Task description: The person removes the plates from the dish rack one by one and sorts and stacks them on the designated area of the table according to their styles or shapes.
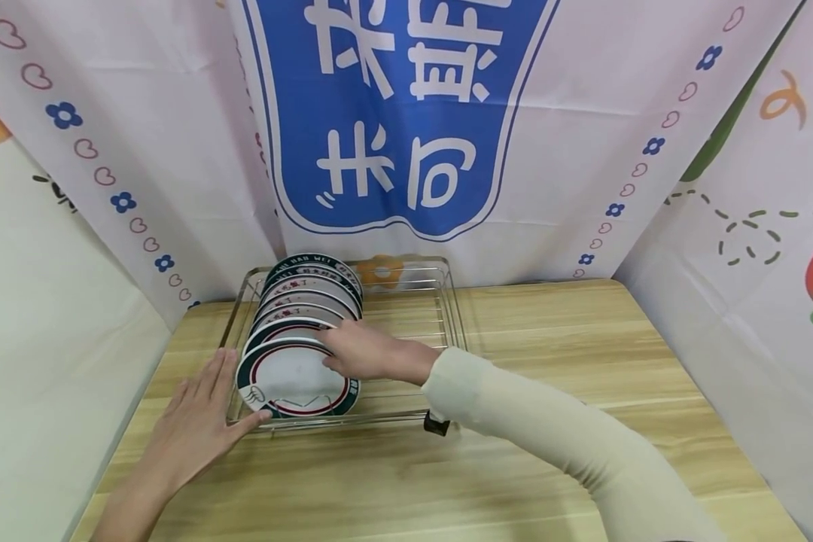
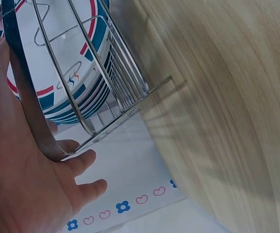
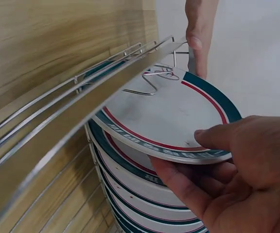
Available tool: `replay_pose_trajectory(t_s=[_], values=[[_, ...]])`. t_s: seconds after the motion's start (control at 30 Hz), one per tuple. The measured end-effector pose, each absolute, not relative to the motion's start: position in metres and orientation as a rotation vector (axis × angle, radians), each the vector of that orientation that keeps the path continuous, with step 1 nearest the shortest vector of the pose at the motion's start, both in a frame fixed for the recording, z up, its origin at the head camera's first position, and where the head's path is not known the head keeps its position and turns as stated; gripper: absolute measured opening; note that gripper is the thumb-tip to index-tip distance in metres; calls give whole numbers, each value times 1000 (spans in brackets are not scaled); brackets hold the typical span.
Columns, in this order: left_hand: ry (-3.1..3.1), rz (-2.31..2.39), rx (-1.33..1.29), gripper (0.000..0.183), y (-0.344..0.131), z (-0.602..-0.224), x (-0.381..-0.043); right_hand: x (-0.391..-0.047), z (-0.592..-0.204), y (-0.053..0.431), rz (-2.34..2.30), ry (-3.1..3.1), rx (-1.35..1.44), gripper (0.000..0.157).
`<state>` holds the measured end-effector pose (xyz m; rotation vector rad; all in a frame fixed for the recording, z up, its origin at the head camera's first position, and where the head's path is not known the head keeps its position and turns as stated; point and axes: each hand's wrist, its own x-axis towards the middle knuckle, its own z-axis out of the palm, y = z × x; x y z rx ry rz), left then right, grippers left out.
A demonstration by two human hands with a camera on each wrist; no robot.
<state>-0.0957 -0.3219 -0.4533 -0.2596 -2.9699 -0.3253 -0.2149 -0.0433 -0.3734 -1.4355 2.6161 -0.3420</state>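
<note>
Several round plates with green and red rims stand on edge, one behind another, in the left part of a wire dish rack (image 1: 452, 301). My right hand (image 1: 373, 351) pinches the front plate (image 1: 294, 376) at its right edge. In the right wrist view the thumb (image 3: 215, 138) lies on the plate's white face, with the fingers curled behind it. At the rack's front left corner rests my left hand (image 1: 196, 425), its fingers straight along the left side and its thumb at the front rail. The left wrist view shows the rack's flat metal band (image 2: 27, 92) crossing that palm.
The rack stands on a wood-grain table (image 1: 549, 361), near the back edge. Bare wires (image 1: 406, 309) show in its right part. A small black piece (image 1: 436, 423) is at its front right. Printed white cloth (image 1: 569, 135) hangs behind and at both sides.
</note>
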Motion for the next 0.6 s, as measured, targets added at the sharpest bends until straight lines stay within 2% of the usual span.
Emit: replay_pose_trajectory(t_s=[0.2, 0.6], values=[[-2946, -312, -268, 111, -322, -454, -94, -214, -377, -45, -388, 2641, -1409, 13], [-2946, -301, -269, 111, -321, -452, -95, -208, -373, -35, -444, 2699, -1398, 17]])
